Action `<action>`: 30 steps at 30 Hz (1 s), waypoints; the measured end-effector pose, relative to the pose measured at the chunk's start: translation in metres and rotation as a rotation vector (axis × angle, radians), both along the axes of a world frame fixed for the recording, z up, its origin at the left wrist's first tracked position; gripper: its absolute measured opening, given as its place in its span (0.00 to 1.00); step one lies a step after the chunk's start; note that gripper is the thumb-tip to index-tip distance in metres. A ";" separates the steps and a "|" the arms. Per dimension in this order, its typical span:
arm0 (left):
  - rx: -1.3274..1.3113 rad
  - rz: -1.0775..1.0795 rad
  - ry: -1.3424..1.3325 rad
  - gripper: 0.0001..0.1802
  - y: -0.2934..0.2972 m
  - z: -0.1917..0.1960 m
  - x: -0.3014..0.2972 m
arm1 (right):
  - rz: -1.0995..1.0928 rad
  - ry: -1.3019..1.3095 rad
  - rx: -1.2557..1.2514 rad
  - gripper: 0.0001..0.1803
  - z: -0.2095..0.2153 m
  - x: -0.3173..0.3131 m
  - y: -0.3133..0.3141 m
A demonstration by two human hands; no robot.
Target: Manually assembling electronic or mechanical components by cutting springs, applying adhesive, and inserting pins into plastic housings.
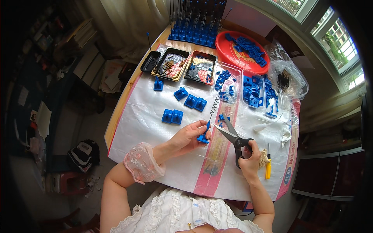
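My left hand [185, 138] pinches a small blue plastic part [203, 138] with a narrow upright stem. A dark coiled spring [213, 106] rises from the top of that stem. My right hand [250, 160] is wrapped round the black handles of a pair of scissors [233, 136]. The blades are spread apart and point toward the blue part, a little to its right. Tiny blue pieces [222, 123] lie just beyond the blades. Several blue plastic blocks [172, 116] sit on the sheet, beyond my left hand.
Black trays [171, 64] with small parts stand far left, beside clear boxes [253, 91] of blue pieces. Behind are a red basin [261, 70] and rows of blue bases with springs [194, 33]. A plastic bag [299, 79] lies far right; a yellow-handled screwdriver [268, 169] is near my right hand.
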State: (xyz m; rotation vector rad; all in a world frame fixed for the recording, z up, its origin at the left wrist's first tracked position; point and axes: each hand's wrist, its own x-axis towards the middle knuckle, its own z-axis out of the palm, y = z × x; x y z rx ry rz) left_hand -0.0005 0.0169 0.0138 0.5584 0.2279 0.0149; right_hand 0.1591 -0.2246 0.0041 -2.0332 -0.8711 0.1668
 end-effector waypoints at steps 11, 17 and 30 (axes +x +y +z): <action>-0.011 0.002 0.031 0.12 -0.001 0.004 0.001 | -0.009 -0.007 -0.013 0.23 -0.002 0.000 -0.001; -0.026 -0.002 -0.016 0.11 0.000 0.000 0.002 | -0.008 -0.020 -0.008 0.24 -0.003 0.001 -0.002; 0.384 0.201 -0.056 0.13 -0.008 -0.008 0.004 | -0.002 -0.236 -0.069 0.24 0.003 0.001 0.001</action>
